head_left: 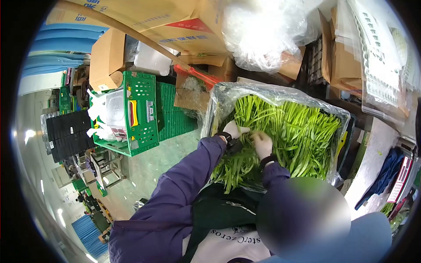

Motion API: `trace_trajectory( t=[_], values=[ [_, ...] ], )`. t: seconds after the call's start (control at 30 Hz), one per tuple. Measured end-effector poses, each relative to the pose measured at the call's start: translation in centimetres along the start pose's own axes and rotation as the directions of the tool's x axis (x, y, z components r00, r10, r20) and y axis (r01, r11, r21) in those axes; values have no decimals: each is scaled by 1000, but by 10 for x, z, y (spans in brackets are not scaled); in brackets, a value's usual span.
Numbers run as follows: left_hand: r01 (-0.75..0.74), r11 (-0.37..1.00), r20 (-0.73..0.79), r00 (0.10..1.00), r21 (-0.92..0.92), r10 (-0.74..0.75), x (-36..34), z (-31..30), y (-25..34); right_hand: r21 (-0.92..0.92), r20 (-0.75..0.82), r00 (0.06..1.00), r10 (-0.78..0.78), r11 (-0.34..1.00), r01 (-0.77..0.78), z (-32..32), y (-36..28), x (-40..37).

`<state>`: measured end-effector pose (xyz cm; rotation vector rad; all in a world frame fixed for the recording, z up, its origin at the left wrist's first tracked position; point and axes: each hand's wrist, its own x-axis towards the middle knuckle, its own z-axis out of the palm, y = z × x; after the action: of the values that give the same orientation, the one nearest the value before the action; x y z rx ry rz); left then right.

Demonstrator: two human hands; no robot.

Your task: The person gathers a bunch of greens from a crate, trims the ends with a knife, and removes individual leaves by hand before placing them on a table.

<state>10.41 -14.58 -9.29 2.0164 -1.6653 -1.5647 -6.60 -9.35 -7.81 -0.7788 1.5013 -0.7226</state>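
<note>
Long, bright green leafy vegetables (302, 136) fill a crate lined with clear plastic (272, 90) in front of me. My left hand (236, 129) is at the left part of the greens, its fingers closed around some of them. Beside it, my right hand (262, 143) is just over the leaves with its fingers curled in; what is between them is hidden. Both hands look pale, perhaps gloved, with dark bands at the wrists. Leaves near my body lie looser than the aligned stems farther away.
To the left, a green crate (144, 109) holds a clear container and white plastic. A wooden pole (127, 30) with a red end slants past cardboard boxes (175, 26). Clear plastic bags (258, 35) lie behind. A light blue surface (364, 236) is close at lower right.
</note>
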Motion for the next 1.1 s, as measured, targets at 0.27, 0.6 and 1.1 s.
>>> trace_trajectory(
  t=[0.27,0.6,1.1],
  values=[
    [-157,981,-41,987,-113,154,-7,4,-16,-83,-223,972,74,992,-94,25,19,19],
    [184,710,415,894,-679,165,-83,-31,45,142,-126,987,-101,983,119,6,-41,-69],
    [-275,961,673,707,-23,218,-168,45,102,542,74,997,20,838,-57,-82,-82,-138]
  ],
)
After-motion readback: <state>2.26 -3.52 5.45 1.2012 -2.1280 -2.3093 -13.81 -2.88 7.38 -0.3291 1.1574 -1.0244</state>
